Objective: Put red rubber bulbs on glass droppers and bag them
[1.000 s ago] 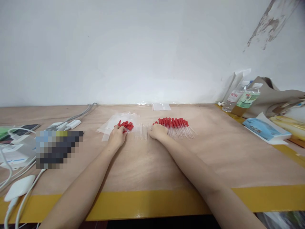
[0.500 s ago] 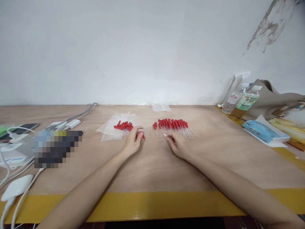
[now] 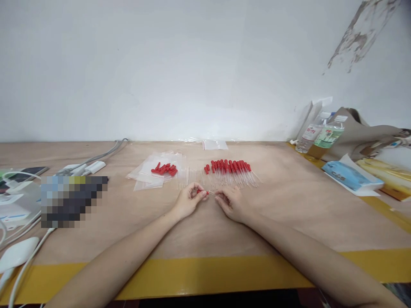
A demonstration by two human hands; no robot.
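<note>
My left hand point(image 3: 190, 201) is closed on a red rubber dropper bulb point(image 3: 207, 193), its end showing past the fingertips. My right hand point(image 3: 235, 205) pinches a thin clear glass tube point(image 3: 211, 193). The tube points at the bulb's open end; whether it sits inside cannot be made out. Just behind my right hand lies a row of droppers point(image 3: 229, 166) with red bulbs and clear stems. Beyond my left hand, loose clear tubes point(image 3: 192, 177) lie on the table. Several loose red bulbs point(image 3: 164, 169) rest on clear plastic bags point(image 3: 148, 184) farther left.
Brown paper with a yellow front edge point(image 3: 205, 273) covers the table. White chargers and cables point(image 3: 24, 196) lie at left beside a blurred-out object point(image 3: 72, 201). Bottles point(image 3: 326, 139), a blue tissue pack point(image 3: 349, 175) and a grey bag point(image 3: 362, 132) stand at right. A small bag point(image 3: 215, 145) lies near the wall.
Both hands have come nearer to me, the left one also to the right, bringing the red bulb and the glass tube together. Loose tubes behind my left hand now show.
</note>
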